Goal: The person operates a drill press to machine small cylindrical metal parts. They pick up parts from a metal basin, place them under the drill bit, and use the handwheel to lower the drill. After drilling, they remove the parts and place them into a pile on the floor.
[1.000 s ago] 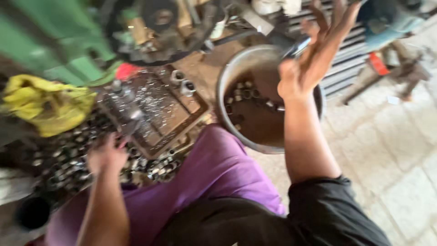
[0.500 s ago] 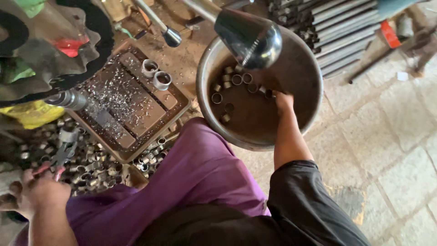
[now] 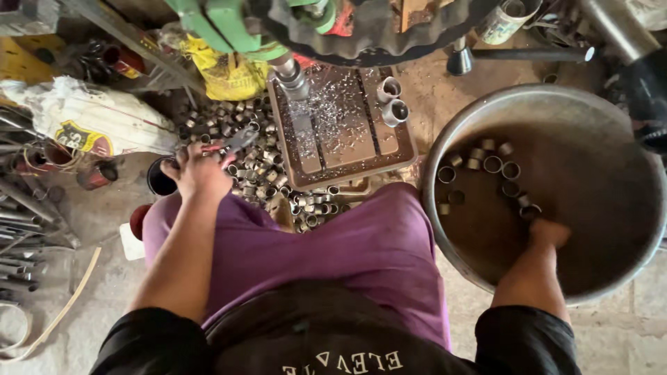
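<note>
Left hand [image 3: 198, 170] pinching pliers [image 3: 233, 144] over ring pile [image 3: 267, 177]. Right hand [image 3: 545, 232] in basin [image 3: 625, 111], fingers hidden; few rings [image 3: 493, 164] inside, most remain.

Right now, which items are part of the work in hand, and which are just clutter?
In use:
- right hand in the metal basin, among the metal rings
- left hand gripping pliers over the ring pile
- drill table with two sleeves

Lying about:
- yellow bag
- white sack
- rods
</note>
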